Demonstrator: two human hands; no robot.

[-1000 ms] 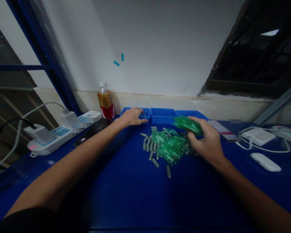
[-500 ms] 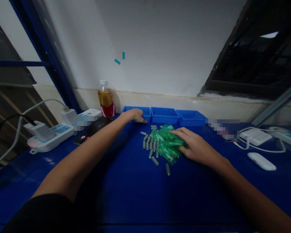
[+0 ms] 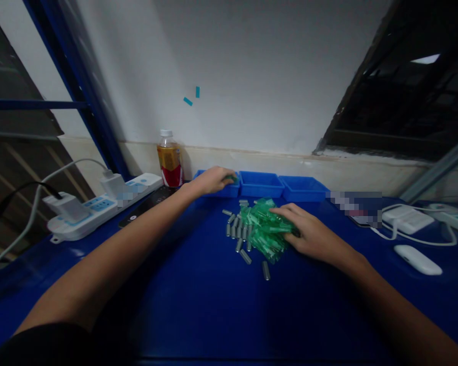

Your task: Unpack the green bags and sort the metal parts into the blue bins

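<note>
A heap of small green plastic pieces [image 3: 265, 226] lies mid-table on the blue surface, with several grey metal cylinders [image 3: 238, 235] scattered at its left side. My right hand [image 3: 309, 231] rests on the heap's right side, fingers stretched flat over the pieces. My left hand [image 3: 213, 180] reaches over the leftmost of three blue bins [image 3: 229, 192], fingers pinched on a small green piece [image 3: 233, 179]. The middle bin [image 3: 260, 184] and the right bin [image 3: 303, 189] stand in a row along the wall.
A drink bottle [image 3: 170, 160] stands left of the bins. A white power strip [image 3: 99, 203] with plugs and a dark phone [image 3: 148, 203] lie at left. At right are a white charger with cable [image 3: 406, 218] and a white oval device [image 3: 418, 252].
My right hand, which held a handful of green pieces up, has come down flat onto the heap. My left hand has lifted from the bin's front edge to over the bin.
</note>
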